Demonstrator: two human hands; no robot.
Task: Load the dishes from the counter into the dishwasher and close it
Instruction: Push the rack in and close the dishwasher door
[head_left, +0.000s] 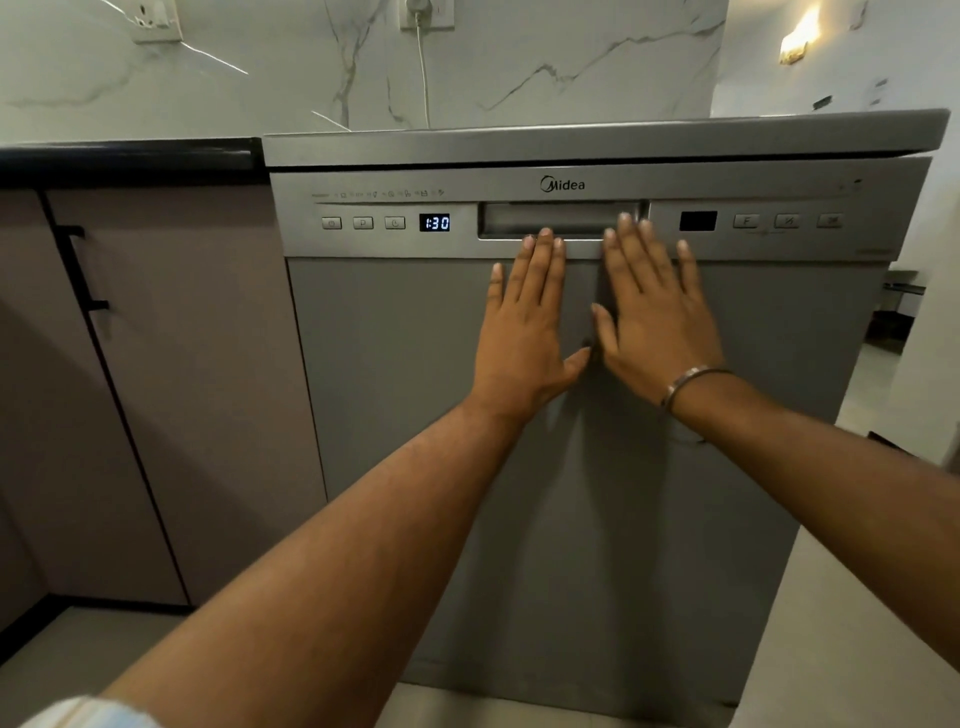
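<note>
A grey steel dishwasher (395, 395) stands before me with its door upright and shut against the body. Both palms press flat on the door just below the recessed handle (561, 218). My left hand (524, 332) has straight fingers reaching the handle's lower edge. My right hand (649, 312), a metal bangle on its wrist, lies beside it with spread straight fingers, the fingertips at the handle's right end. The display (434, 223) on the control panel reads 1:30. No dishes are in view.
A dark countertop (130, 156) and mauve cabinet doors with a black handle (83, 267) adjoin the dishwasher on the left. Behind is a marble wall with a plugged-in white cable (423, 73). Light floor tiles (857, 623) lie to the right, with a doorway beyond.
</note>
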